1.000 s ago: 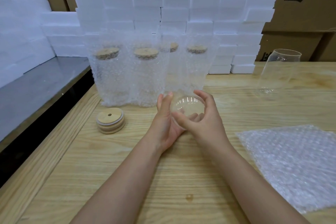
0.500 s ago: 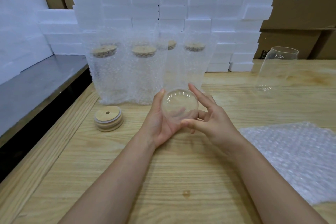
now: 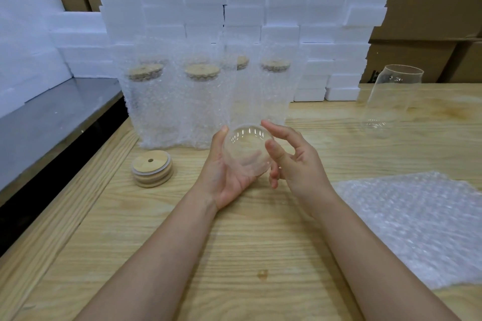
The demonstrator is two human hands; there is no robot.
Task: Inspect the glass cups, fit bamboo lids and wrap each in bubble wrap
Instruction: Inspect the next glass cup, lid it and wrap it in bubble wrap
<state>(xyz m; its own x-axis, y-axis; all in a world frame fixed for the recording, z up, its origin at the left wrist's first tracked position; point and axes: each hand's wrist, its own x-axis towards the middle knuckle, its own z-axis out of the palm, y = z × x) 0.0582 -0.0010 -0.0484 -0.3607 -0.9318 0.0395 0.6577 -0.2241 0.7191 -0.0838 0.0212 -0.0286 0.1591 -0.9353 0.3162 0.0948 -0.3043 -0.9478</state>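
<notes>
left hand [image 3: 229, 177] cradles smooth round clear glass cup [image 3: 247, 150]; right hand [image 3: 294, 164] beside it, fingers spread.

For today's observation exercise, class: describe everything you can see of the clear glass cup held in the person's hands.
The clear glass cup is round, transparent and empty, with no lid fitted. It is held above the pale wooden table, tipped so one circular end faces the camera, with light glinting off it. The left hand cradles it from below and beside; the right hand touches its right side with loosely spread fingers.
</notes>
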